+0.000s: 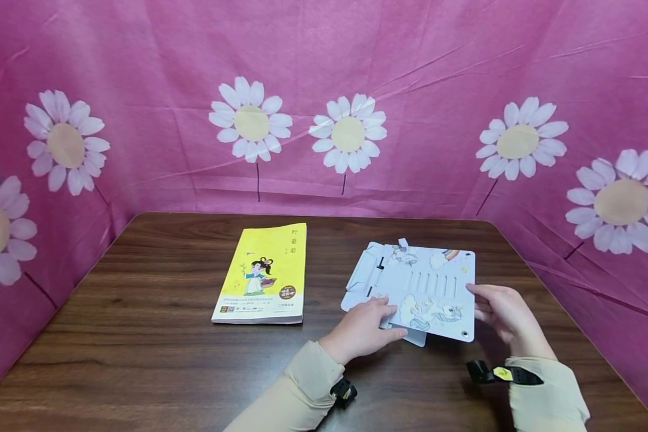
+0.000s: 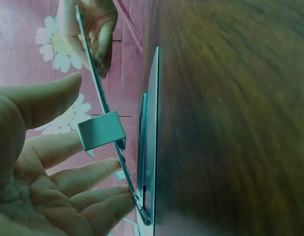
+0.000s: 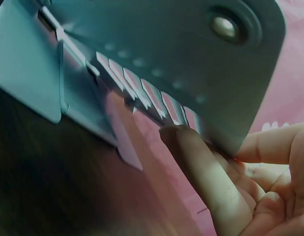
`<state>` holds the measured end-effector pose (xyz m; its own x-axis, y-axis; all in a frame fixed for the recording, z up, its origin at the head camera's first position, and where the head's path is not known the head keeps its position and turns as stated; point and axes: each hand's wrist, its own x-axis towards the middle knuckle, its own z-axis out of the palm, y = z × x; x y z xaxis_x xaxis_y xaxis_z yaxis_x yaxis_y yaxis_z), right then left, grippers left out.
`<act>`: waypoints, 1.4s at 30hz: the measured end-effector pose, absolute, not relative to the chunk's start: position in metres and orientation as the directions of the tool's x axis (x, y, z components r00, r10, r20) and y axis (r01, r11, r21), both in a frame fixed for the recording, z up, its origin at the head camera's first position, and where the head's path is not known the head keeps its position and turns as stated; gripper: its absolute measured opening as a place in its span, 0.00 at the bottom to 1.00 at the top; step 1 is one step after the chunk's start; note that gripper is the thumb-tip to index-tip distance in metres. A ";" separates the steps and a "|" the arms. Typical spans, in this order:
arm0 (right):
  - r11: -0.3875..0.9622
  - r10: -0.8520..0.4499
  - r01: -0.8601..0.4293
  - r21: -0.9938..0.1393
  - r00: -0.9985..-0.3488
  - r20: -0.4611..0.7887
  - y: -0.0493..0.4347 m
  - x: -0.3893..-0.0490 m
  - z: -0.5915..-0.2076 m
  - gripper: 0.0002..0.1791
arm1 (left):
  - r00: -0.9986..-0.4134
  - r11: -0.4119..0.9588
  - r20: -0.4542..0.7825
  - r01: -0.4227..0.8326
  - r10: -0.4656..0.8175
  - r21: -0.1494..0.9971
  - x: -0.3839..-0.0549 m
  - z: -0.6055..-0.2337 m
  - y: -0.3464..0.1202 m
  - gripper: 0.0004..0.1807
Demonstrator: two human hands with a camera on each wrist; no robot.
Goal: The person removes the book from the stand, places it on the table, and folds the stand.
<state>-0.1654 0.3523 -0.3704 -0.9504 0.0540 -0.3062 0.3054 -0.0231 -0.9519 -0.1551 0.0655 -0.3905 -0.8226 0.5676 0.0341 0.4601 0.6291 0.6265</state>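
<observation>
A white folding book stand (image 1: pixel 429 282) with unicorn and rainbow drawings and a row of slots is at the right of the table, its large panel tilted up from the base. My right hand (image 1: pixel 510 315) pinches the panel's right edge; in the right wrist view a finger (image 3: pixel 191 162) lies under the panel. My left hand (image 1: pixel 362 327) is at the stand's lower left, fingers spread and thumb apart. In the left wrist view its fingertips touch the panel near the hinge, beside a small square clip (image 2: pixel 101 131). The base plate (image 2: pixel 152 147) lies low along the table.
A yellow picture-covered book (image 1: pixel 270 258) lies closed to the left of the stand. Both are on a dark wood-grain table (image 1: pixel 140 336). Behind it hangs a pink cloth (image 1: pixel 302 54) with large white daisies.
</observation>
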 end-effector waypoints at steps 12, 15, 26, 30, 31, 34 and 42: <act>0.025 -0.034 0.388 -0.921 -0.921 -0.388 0.368 -0.167 -0.387 0.17 | -0.812 0.631 0.028 0.475 0.584 0.613 -0.155 -0.392 0.067 0.26; 0.018 -0.057 0.403 -0.915 -0.913 -0.404 0.370 -0.167 -0.392 0.16 | -0.810 0.629 0.023 0.473 0.586 0.617 -0.155 -0.392 0.067 0.26; 0.026 -0.093 0.443 -0.896 -0.892 -0.443 0.376 -0.168 -0.404 0.16 | -0.808 0.630 0.000 0.459 0.589 0.626 -0.155 -0.392 0.066 0.25; 0.029 -0.091 0.444 -0.895 -0.891 -0.445 0.377 -0.168 -0.406 0.15 | -0.806 0.631 -0.002 0.461 0.591 0.625 -0.155 -0.391 0.066 0.25; 0.031 -0.091 0.445 -0.895 -0.891 -0.446 0.377 -0.168 -0.406 0.15 | -0.806 0.631 -0.002 0.462 0.592 0.624 -0.155 -0.391 0.066 0.25; 0.041 -0.089 0.447 -0.894 -0.889 -0.449 0.377 -0.168 -0.407 0.15 | -0.806 0.631 -0.003 0.462 0.593 0.624 -0.155 -0.391 0.066 0.25; 0.097 -0.052 0.467 -0.879 -0.880 -0.473 0.376 -0.167 -0.408 0.13 | -0.816 0.629 -0.013 0.436 0.578 0.644 -0.155 -0.391 0.066 0.26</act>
